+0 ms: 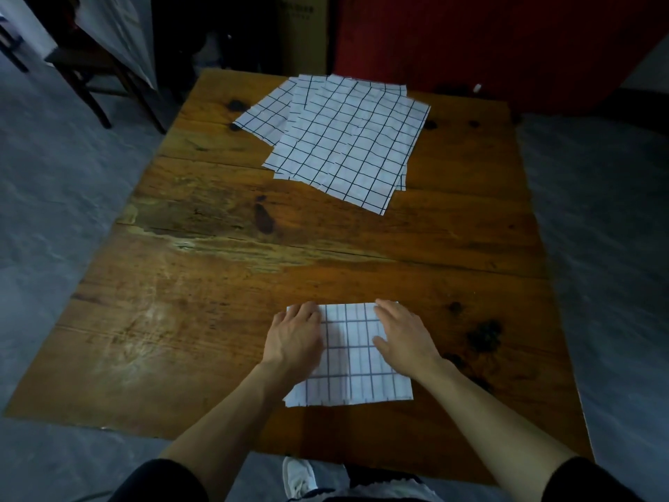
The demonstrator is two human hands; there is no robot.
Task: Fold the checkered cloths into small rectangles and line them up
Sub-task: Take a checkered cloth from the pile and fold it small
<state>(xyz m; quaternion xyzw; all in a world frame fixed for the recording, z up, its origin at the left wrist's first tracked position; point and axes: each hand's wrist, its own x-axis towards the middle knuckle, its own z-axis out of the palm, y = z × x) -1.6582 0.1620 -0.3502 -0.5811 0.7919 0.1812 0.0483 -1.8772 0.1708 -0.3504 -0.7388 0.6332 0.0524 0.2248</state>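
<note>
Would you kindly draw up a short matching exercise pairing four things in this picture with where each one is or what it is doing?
Things
1. left hand
2. right hand
3. folded cloth
4. unfolded cloths

Places or states
A. spread in an overlapping pile at the table's far end
B. flat on the near cloth's right part
C. lies under both hands, near the table's front edge
D. flat on the near cloth's left part

Pairs: 1-D, 2-B, 3-C, 4-A

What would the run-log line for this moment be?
left hand: flat on folded cloth | right hand: flat on same cloth | unfolded cloths: piled at far end of table
</note>
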